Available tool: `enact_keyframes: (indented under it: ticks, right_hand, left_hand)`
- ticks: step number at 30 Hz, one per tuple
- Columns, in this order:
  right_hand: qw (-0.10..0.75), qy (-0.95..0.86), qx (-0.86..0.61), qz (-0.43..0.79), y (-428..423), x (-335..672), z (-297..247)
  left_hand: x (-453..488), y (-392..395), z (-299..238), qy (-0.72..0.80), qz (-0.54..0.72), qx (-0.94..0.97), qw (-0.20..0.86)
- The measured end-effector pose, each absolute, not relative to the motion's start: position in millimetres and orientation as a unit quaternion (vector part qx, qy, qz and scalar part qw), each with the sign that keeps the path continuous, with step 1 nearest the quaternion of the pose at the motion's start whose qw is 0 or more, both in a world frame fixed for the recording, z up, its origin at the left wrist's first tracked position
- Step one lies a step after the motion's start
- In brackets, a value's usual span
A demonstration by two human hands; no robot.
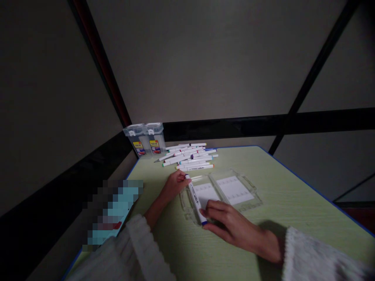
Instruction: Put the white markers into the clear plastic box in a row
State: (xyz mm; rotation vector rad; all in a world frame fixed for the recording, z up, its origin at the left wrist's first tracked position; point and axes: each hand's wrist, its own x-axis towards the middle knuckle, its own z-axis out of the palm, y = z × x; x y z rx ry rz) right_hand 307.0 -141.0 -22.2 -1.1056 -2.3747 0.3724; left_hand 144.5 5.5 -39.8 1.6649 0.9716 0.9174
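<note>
Between my two hands is a white marker (194,198) with dark blue ends, held at a slant above the table. The fingers of my left hand (175,183) are closed on its far end. My right hand (231,222) pinches its near end between thumb and fingers. Beneath the marker lies an opened clear plastic case (216,187) with white paper cards (234,189) in it. The marker and my right hand cover part of the case's left half. Just beyond the case is a loose heap of white markers (187,156) with caps of various colours.
Two clear lidded plastic boxes (156,142) with yellow labels stand at the table's back left corner. A blurred-out turquoise item (118,212) is at the left edge. The pale green table (281,195) has a blue edge, and grey walls rise behind and to the left.
</note>
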Motion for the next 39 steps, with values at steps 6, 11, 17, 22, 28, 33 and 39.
enact_keyframes:
  ticks: [6, 11, 17, 22, 28, 33, 39]
  right_hand:
    - [0.25, -0.867, -0.407, 0.14, -141.1, 306.7, -22.3]
    - [0.266, -0.865, -0.404, 0.134, -141.6, 305.5, -23.7]
    - [0.269, -0.862, -0.411, 0.129, -143.1, 304.3, -24.9]
    - [0.264, -0.858, -0.424, 0.121, -144.8, 303.2, -23.2]
    - [0.231, -0.864, -0.433, 0.114, -144.9, 302.8, -18.0]
    - [0.231, -0.865, -0.437, 0.089, -144.4, 303.0, -18.6]
    - [0.253, -0.858, -0.437, 0.094, -145.9, 303.3, -22.0]
  left_hand:
    - [144.6, 8.7, -41.6, 0.384, 0.371, 0.676, 0.508]
    - [145.1, 8.7, -39.8, 0.39, 0.367, 0.673, 0.511]
    - [143.6, 6.6, -38.2, 0.386, 0.383, 0.686, 0.484]
    - [141.9, 6.5, -40.4, 0.384, 0.384, 0.697, 0.469]
    - [142.8, 6.8, -42.0, 0.386, 0.387, 0.689, 0.476]
    - [143.1, 7.7, -43.4, 0.389, 0.388, 0.692, 0.469]
    - [143.0, 7.0, -39.7, 0.396, 0.378, 0.69, 0.473]
